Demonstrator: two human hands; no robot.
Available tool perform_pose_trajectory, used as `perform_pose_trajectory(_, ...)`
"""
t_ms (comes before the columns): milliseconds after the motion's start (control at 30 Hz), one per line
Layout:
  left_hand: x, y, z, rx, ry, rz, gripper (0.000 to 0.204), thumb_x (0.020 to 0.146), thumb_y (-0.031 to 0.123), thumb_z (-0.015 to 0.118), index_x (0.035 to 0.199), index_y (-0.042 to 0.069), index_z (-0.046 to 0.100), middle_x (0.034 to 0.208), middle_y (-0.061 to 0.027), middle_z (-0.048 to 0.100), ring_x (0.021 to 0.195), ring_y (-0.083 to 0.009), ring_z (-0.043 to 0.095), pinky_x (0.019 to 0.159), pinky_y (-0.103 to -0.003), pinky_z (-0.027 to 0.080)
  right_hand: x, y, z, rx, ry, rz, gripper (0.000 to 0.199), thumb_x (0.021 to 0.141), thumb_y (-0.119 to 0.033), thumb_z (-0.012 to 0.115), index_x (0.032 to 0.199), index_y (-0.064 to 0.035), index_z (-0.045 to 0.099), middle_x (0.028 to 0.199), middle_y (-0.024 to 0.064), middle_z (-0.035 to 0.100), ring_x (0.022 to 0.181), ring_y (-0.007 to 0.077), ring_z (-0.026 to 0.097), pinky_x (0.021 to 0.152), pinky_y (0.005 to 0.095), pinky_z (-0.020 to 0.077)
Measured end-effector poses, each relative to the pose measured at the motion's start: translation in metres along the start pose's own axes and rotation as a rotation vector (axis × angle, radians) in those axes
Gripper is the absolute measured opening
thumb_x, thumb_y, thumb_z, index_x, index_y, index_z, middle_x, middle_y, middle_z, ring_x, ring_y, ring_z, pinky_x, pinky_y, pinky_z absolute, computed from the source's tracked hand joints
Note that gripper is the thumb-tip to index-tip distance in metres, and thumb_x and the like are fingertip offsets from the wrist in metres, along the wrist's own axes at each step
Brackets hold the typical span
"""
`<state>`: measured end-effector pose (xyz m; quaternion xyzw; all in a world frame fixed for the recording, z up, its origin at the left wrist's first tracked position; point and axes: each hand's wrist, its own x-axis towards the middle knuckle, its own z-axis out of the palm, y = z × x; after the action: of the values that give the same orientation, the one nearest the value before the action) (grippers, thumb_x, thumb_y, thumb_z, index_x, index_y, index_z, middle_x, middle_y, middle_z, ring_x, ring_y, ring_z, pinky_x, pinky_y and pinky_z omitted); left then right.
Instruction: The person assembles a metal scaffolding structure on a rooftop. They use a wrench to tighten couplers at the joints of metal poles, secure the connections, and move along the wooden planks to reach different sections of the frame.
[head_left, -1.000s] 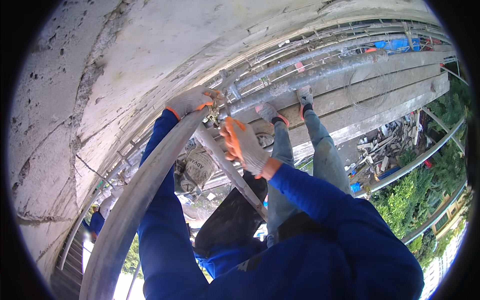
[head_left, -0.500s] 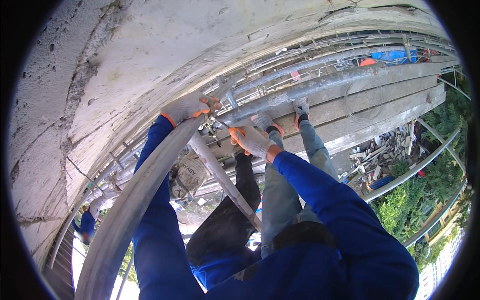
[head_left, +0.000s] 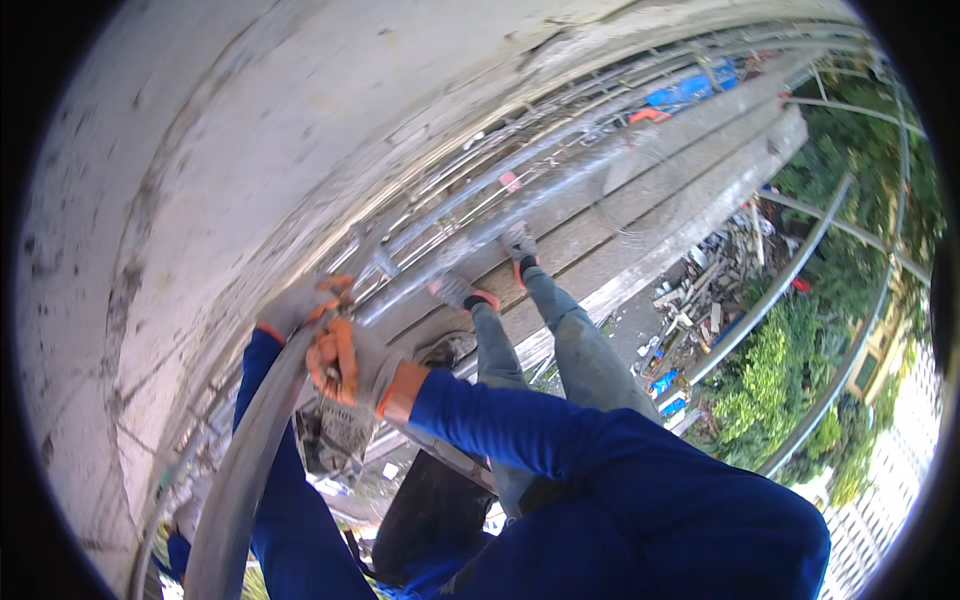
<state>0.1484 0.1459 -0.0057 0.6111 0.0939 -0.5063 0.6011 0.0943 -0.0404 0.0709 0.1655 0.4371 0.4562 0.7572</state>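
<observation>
A grey work glove with orange fingers covers my left hand [head_left: 300,305], which is closed against the joint of several metal scaffold tubes beside the concrete wall. My right hand [head_left: 350,365], gloved alike, is curled into a grip just right of the same joint. What each hand grips is hidden by the fingers. One pale scaffold tube [head_left: 240,480] runs from the joint toward me at lower left, passing over my left forearm. Another grey tube [head_left: 500,230] leads away to the upper right. The coupler at the joint is covered by my hands.
The rough concrete wall [head_left: 250,150] fills the upper left. Long planks [head_left: 660,190] carry two feet in grey-pink shoes. Below lie a printed sack [head_left: 340,430] and rubble [head_left: 700,300]; a drop with trees [head_left: 750,400] and rails [head_left: 775,315] is at right.
The whole view has shifted and turned. My right hand has moved in close to my left hand, covering the coupler; the thin metal piece that showed between the hands is now hidden.
</observation>
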Motion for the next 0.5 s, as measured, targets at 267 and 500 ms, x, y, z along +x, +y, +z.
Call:
perform_pose_trajectory(267,0.005,0.019,0.008,0.042,0.061,-0.219,0.049,0.084,0.003,0.063,0.134,0.002,0.061,0.114,-0.0087,0.07,0.088,-0.0127,0.062,0.072,-0.027,0.05,-0.078,-0.072,-0.026,-1.421,0.51,-0.079,0.054,0.099,-0.059,0.047,0.102,-0.0067,0.059,0.065,-0.0013,0.048,0.053,0.012,0.049,0.044,0.0341,0.0476)
perform_pose_trajectory(500,-0.013,0.006,0.006,0.086,0.08,-0.189,0.053,0.087,0.028,0.072,0.132,0.001,0.063,0.123,-0.0128,0.069,0.104,-0.0195,0.063,0.09,-0.031,0.049,-0.045,-0.127,-0.056,-2.774,-0.061,-0.425,0.027,0.1,-0.033,0.048,0.1,-0.0115,0.064,0.071,0.019,0.065,0.061,0.0359,0.066,0.055,0.0475,0.0525)
